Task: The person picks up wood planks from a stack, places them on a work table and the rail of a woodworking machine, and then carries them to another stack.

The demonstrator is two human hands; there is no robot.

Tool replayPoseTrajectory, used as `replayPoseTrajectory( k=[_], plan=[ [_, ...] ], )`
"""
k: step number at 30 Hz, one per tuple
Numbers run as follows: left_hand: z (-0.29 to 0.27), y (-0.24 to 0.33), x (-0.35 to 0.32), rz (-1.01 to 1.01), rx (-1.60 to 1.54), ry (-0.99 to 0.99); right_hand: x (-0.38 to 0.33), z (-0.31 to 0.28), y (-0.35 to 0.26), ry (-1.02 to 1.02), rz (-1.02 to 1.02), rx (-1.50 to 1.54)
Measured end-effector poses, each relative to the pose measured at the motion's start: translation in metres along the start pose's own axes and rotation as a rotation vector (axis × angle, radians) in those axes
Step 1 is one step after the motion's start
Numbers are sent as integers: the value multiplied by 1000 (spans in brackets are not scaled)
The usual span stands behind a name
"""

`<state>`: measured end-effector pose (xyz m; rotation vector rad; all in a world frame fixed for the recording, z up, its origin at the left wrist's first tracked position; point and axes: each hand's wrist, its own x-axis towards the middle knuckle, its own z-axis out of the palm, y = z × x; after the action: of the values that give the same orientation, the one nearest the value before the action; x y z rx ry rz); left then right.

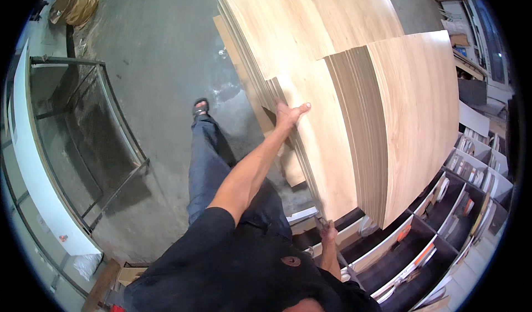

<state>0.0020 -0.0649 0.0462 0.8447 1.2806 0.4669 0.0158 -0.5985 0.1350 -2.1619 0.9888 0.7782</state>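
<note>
Boards (327, 151) with a pale wood-grain face lie stacked in front of the person, just right of the legs, and look at that left hand (291, 115): thumb spread across the top face, fingers hooked over the long side edge, a real hold. Down at the near corner, the right hand (328, 231) has its fingers curled against the wood; whether they have closed on it, I cannot tell. Trouble here, I'd judge, would come from slipping: the faces look smooth, the edges are stepped rather than flush, and one uneven pull could send a sheet skewing away or nip fingertips between layers. Watch the taller pile (415, 129) too, on or against these boards, I can't say which; a knock could tip its layers out of line. And that open sandal (200, 109) leaves toes bare should a corner drop! Underfoot it's grey concrete floor (155, 46), stained and patchy. Over to the left stands a metal frame (66, 61) with a long white panel (33, 168) beside it; far top left, a crumpled brown sack (83, 8). Lower right, a dark slotted rack (438, 235) holds thin strips (465, 168) on edge.
</note>
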Motion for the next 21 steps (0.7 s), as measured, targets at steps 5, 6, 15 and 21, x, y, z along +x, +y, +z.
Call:
replayPoseTrajectory(
  k=[5,6,15,21],
  plan=[
    [-48,55,-5,-266,192,-488,-100,73,43,-223,63,-55],
    [-67,81,-19,-162,247,-529,-123,95,52,-252,61,-56],
    [-450,97,32,123,341,-153,-251,340,-48,-782,-517,-522],
    [-763,115,-19,-115,269,568,-356,531,-169,-957,-716,-448]
  ],
)
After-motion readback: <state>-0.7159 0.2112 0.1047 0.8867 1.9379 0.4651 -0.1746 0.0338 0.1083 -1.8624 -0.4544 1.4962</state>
